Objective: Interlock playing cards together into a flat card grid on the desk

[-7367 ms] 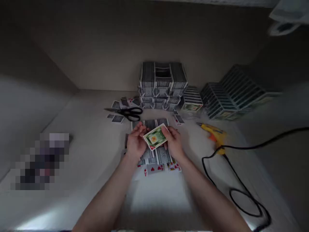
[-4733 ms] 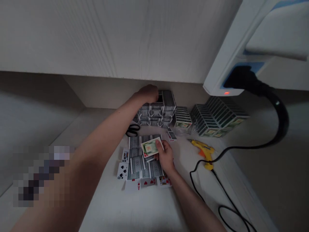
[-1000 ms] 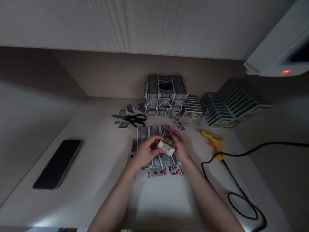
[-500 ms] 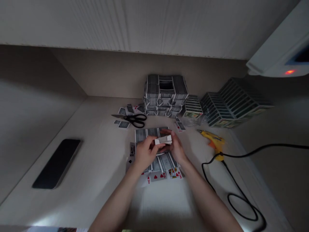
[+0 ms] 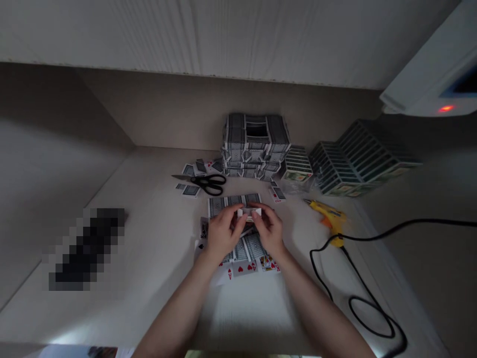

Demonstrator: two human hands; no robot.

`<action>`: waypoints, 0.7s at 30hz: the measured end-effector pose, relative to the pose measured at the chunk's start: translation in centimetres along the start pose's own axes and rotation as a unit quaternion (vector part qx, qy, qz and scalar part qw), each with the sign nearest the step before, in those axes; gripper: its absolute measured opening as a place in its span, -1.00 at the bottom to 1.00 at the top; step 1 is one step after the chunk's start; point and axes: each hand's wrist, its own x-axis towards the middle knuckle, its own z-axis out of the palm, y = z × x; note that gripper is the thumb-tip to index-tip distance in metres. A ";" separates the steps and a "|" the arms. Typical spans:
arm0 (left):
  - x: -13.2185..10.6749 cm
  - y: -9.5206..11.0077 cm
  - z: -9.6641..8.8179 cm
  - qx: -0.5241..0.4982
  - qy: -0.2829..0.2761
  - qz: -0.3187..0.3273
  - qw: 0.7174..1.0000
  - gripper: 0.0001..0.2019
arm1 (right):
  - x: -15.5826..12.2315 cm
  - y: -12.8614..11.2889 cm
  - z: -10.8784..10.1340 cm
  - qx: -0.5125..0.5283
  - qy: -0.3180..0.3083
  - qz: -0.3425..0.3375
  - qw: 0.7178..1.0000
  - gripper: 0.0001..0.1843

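Observation:
Between my two hands is a small folded playing card [image 5: 249,213] with white edges, possibly more than one card. My left hand [image 5: 224,229] pinches its left end, and my right hand [image 5: 269,227] pinches its right end, with both thumbs on the near side. Under my hands lies a panel of joined playing cards [image 5: 217,206] with patterned backs up. Face-up cards, including hearts [image 5: 244,267] and a king [image 5: 270,263], stick out along its near edge. Spade cards show at its left side.
Behind stands a box built of cards [image 5: 257,144] with an opening on top. Black scissors [image 5: 208,184] rest on loose cards. Stacked card packs [image 5: 357,159] are at the back right. A yellow glue gun [image 5: 330,216] with a black cord [image 5: 372,302] lies right. A blurred dark object [image 5: 87,248] lies left.
My right hand has turned and come round to the near side, so both thumbs now press the folded card. The card has tipped and sits slightly lower and to the left.

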 end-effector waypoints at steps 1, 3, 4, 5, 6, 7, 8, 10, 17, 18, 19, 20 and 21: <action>0.0 0.0 0.0 -0.013 0.001 -0.004 1.000 -0.72 | 0.0 0.1 -0.1 -0.010 0.001 -0.002 1.000 -0.73; 0.0 0.1 0.0 -0.036 0.002 -0.021 0.999 -0.71 | -0.1 0.4 -0.2 -0.032 0.007 -0.009 0.999 -0.71; -0.1 0.1 0.1 -0.048 0.001 -0.033 0.998 -0.70 | -0.1 0.6 -0.3 -0.040 0.010 -0.011 0.999 -0.69; -0.1 0.1 0.2 -0.061 0.002 -0.049 0.997 -0.70 | -0.1 0.8 -0.4 -0.043 0.011 -0.013 0.999 -0.65; 0.0 0.1 0.4 -0.080 0.003 -0.067 0.995 -0.69 | -0.1 1.0 -0.4 -0.043 0.012 -0.012 0.999 -0.61; 0.0 0.1 0.5 -0.106 0.006 -0.089 0.990 -0.68 | -0.1 1.1 -0.4 -0.040 0.012 -0.009 0.999 -0.57; 0.1 0.1 0.7 -0.143 0.008 -0.114 0.983 -0.67 | -0.1 1.3 -0.4 -0.036 0.011 -0.004 0.999 -0.53; 0.3 0.1 0.9 -0.239 0.013 -0.166 0.957 -0.67 | 0.0 1.5 -0.3 -0.023 0.009 0.014 1.000 -0.51; 1.0 0.4 0.7 -0.504 -0.011 -0.265 0.822 -0.72 | 0.4 1.6 -0.4 0.089 -0.028 0.083 0.992 -0.59; 1.1 0.4 0.7 -0.516 -0.014 -0.277 0.811 -0.71 | 0.5 1.6 -0.4 0.098 -0.038 0.088 0.990 -0.60; 1.1 0.5 0.6 -0.523 -0.015 -0.287 0.802 -0.70 | 0.5 1.6 -0.5 0.104 -0.046 0.090 0.989 -0.61; 1.1 0.5 0.6 -0.529 -0.014 -0.295 0.796 -0.69 | 0.6 1.6 -0.5 0.104 -0.049 0.089 0.989 -0.62; 1.1 0.5 0.7 -0.532 -0.011 -0.299 0.792 -0.68 | 0.7 1.7 -0.6 0.100 -0.050 0.085 0.990 -0.63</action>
